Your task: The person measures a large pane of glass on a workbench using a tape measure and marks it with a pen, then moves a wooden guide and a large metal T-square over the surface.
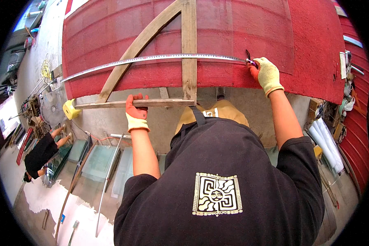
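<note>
My left hand [137, 112], in a red-and-cream work glove, is closed round the bottom bar of a large wooden set square [189, 45], just beyond the table's near edge. The square has an upright and a curved diagonal brace, both lying over the red-covered table [315, 53]. In my gloved right hand [267, 74] is a small tape measure [252, 62], pinched near the table's right part. Its blade [156, 57] stretches left across the upright and brace to the table's left side. A clear sheet, probably glass [242, 28], lies on the red cover under the square.
A yellow plastic object [71, 109] sits by the bar's left end. Behind me, glass panes [98, 162] lie low, beside long thin poles [109, 180]. Another person [41, 156] bends over at the left. White rolls [326, 143] stand at the right, near a standing fan [52, 107] opposite.
</note>
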Demonstrator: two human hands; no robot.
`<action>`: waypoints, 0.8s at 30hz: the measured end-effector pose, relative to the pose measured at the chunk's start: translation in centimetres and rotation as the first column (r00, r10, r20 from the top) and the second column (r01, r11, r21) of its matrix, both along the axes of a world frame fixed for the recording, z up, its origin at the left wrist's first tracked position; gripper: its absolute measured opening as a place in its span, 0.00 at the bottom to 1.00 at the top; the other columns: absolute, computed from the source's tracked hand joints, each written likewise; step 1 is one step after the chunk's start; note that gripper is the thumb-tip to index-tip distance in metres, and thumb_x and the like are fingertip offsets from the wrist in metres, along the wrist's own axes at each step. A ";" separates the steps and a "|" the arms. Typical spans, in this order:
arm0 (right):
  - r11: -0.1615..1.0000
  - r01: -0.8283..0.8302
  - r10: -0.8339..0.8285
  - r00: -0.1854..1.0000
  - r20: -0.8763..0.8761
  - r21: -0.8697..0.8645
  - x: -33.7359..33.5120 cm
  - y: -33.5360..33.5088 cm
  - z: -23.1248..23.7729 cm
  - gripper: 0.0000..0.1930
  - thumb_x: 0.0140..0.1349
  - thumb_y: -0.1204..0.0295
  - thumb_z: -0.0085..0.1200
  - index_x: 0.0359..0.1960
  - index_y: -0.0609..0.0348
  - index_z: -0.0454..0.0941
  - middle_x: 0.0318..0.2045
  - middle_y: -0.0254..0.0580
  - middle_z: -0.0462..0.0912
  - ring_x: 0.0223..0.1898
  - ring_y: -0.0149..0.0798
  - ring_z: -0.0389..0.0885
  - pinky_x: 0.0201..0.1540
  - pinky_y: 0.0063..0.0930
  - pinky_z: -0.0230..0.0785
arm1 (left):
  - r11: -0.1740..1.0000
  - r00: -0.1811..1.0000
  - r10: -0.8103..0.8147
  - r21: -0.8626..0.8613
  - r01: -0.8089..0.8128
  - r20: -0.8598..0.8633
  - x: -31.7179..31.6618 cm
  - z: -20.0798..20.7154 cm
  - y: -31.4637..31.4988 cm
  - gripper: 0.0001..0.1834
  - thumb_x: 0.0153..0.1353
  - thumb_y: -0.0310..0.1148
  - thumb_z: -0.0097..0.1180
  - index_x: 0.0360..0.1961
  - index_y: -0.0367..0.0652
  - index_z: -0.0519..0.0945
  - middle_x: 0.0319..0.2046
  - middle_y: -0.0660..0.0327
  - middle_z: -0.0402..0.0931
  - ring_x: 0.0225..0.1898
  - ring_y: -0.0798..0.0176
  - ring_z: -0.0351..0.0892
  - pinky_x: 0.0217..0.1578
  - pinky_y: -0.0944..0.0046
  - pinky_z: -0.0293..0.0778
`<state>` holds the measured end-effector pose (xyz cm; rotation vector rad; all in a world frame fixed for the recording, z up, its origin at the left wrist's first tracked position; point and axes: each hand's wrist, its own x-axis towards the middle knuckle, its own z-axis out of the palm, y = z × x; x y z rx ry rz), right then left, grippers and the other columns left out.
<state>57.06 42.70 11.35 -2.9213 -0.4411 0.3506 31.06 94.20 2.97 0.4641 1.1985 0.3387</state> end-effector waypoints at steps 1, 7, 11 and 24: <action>1.000 0.004 -0.004 1.000 -0.006 -0.004 0.0 0.0 0.0 0.16 0.66 0.55 0.64 0.48 0.50 0.88 0.44 0.45 0.87 0.46 0.54 0.88 0.49 0.46 0.81 | 1.000 1.000 0.005 -0.004 -0.005 -0.001 0.0 0.0 0.0 0.09 0.69 0.36 0.64 0.41 0.44 0.79 0.41 0.59 0.79 0.49 0.55 0.81 0.61 0.30 0.79; 1.000 0.006 -0.007 1.000 -0.021 -0.012 0.1 -0.2 0.1 0.16 0.65 0.56 0.65 0.48 0.50 0.88 0.45 0.45 0.87 0.46 0.53 0.88 0.49 0.46 0.81 | 1.000 1.000 0.011 -0.019 -0.011 0.001 0.0 -0.2 -0.4 0.09 0.69 0.37 0.64 0.41 0.45 0.79 0.42 0.59 0.79 0.49 0.54 0.81 0.61 0.31 0.79; 1.000 0.007 -0.008 1.000 -0.010 -0.012 -0.1 -0.2 0.1 0.16 0.65 0.57 0.65 0.48 0.51 0.88 0.44 0.44 0.87 0.46 0.53 0.88 0.49 0.46 0.81 | 0.999 1.000 -0.004 -0.054 0.005 0.024 -0.1 -0.2 -0.2 0.08 0.70 0.36 0.64 0.41 0.45 0.79 0.41 0.59 0.80 0.47 0.55 0.82 0.61 0.31 0.79; 1.000 0.005 -0.005 1.000 0.003 0.005 -0.2 -0.9 -0.4 0.17 0.65 0.56 0.65 0.49 0.52 0.88 0.44 0.45 0.87 0.46 0.54 0.88 0.49 0.46 0.80 | 0.997 0.999 -0.015 -0.077 0.018 0.051 -0.6 -0.8 -0.1 0.09 0.70 0.35 0.65 0.41 0.43 0.78 0.42 0.58 0.79 0.50 0.55 0.81 0.61 0.33 0.79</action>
